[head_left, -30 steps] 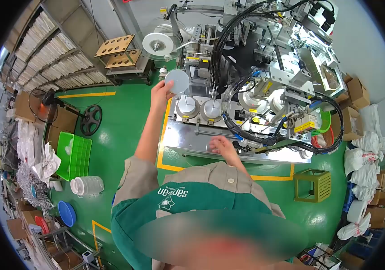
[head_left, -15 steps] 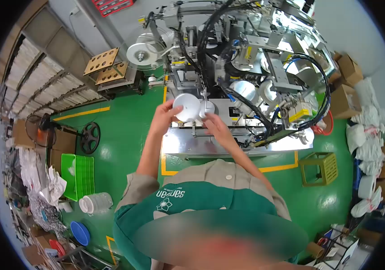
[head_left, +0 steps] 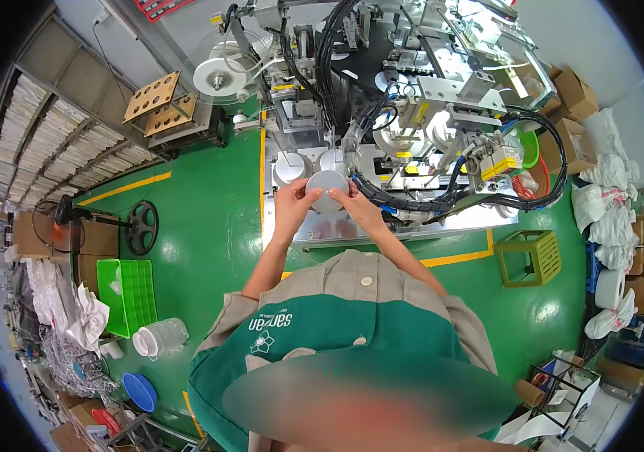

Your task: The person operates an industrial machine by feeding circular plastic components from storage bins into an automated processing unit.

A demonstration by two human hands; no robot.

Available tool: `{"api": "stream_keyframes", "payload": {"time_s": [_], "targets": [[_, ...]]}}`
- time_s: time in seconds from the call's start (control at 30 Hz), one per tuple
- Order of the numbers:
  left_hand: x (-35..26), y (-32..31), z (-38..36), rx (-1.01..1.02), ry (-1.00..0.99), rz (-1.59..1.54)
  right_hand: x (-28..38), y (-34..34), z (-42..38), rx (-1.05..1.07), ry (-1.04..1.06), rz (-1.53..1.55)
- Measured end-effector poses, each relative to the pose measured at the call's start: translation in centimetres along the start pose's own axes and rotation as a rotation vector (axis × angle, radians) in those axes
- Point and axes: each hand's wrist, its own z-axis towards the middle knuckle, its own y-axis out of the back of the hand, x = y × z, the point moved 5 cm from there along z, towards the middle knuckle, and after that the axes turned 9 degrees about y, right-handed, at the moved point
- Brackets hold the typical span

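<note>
A round white-grey disc [head_left: 328, 190] is held between my two hands, just in front of the machine's metal table [head_left: 431, 226]. My left hand [head_left: 292, 203] grips its left edge, with the thumb on the face. On the right edge, my right hand [head_left: 355, 203] holds it the same way. Behind the disc, a second round disc [head_left: 289, 167] lies on the metal surface to the left, and another round piece [head_left: 331, 160] sits at a thin upright rod, partly covered by the held disc.
The machine [head_left: 457, 98] with black cables [head_left: 442, 202] rises ahead and to the right. A white reel [head_left: 219, 77] is at its left. A green stool [head_left: 529, 258] stands at the right, a green crate [head_left: 127, 297] at the left.
My right hand has come onto the disc, which is now held by both hands and nearer my body. The view has shifted, and a disc now shows on the surface at the left.
</note>
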Motion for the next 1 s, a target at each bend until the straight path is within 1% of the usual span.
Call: {"api": "stream_keyframes", "payload": {"time_s": [0.03,0.1,0.13,0.2,0.23,0.27,0.3,0.33,0.37,0.4,0.43,0.47,0.5,0.53,0.57,0.6,0.63,0.67,0.7,0.73,0.8,0.83,0.9,0.97,1.0], "targets": [[0.3,0.1,-0.1,-0.006,-0.007,0.067,-0.7,-0.1,-0.3,-0.037,-0.005,0.032],[2.5,0.4,0.5,-0.012,-0.006,0.077,-0.7,-0.5,-1.1,0.155,-0.103,0.026],[3.9,0.3,0.6,-0.032,0.006,-0.012,4.0,-0.9,-1.9,0.107,-0.2,0.025],[5.8,0.5,0.5,-0.042,0.034,0.099,3.1,-0.8,-2.2,0.103,-0.115,-0.182],[7.1,0.9,0.7,-0.066,0.014,0.326,-0.1,-0.7,-2.5,0.068,-0.123,-0.271],[7.7,0.8,0.3,-0.067,0.091,0.248,-0.7,-0.9,-2.9,0.065,-0.102,-0.299],[9.6,0.8,0.1,-0.09,0.131,0.127,-1.1,-1.0,-3.2,0.06,-0.082,-0.329],[10.8,1.1,0.1,-0.096,0.173,0.211,-3.4,-1.0,-3.2,0.107,-0.067,-0.478],[11.8,1.1,-0.1,-0.066,0.313,0.133,-3.9,-1.3,-3.1,0.131,-0.07,-0.524],[12.5,0.9,-0.4,-0.04,0.366,-0.04,-4.6,-1.5,-3.3,0.158,-0.078,-0.571],[12.9,1.6,-0.2,-0.021,0.392,-0.041,-5.2,-1.7,-3.5,0.14,-0.084,-0.456],[12.0,2.3,0.0,-0.003,0.415,-0.047,-4.4,-2.1,-3.1,0.144,-0.104,-0.336],[10.3,3.8,0.7,0.011,0.321,-0.08,-3.5,-2.8,-2.3,0.213,0.017,-0.358],[8.0,5.7,1.5,-0.041,0.264,-0.035,-2.3,-4.2,-1.8,0.296,-0.143,0.095],[5.9,7.6,2.9,-0.031,0.237,-0.101,0.4,-4.8,-1.3,0.287,-0.168,0.248],[1.8,8.6,3.2,-0.112,0.185,-0.128,1.1,-4.9,-0.4,0.278,-0.075,0.216],[-0.8,9.5,4.2,-0.132,0.132,-0.223,2.5,-4.7,-0.2,0.277,-0.065,0.191],[-3.0,9.8,5.4,-0.076,0.116,-0.385,3.7,-4.5,-0.2,0.24,-0.055,0.155],[-3.3,11.0,7.4,0.005,0.14,-0.466,3.3,-4.5,-0.3,0.267,-0.077,0.129],[-2.7,11.7,9.5,0.093,0.175,-0.636,2.7,-4.4,-0.6,0.292,-0.099,0.105],[0.5,13.2,13.8,0.176,0.402,-0.789,1.9,-4.3,-1.6,0.276,-0.113,0.141],[0.3,12.4,13.8,0.28,0.494,-0.962,1.6,-4.2,-2.1,0.269,-0.13,0.142],[-0.6,11.0,13.1,0.565,0.679,-1.216,1.1,-3.9,-2.4,0.257,-0.136,0.106],[-0.3,10.9,13.3,0.527,0.715,-1.22,0.8,-3.3,-2.4,0.223,-0.14,0.081],[-0.1,10.8,13.4,0.549,0.728,-1.214,0.7,-3.1,-2.4,0.213,-0.146,0.086]]}}
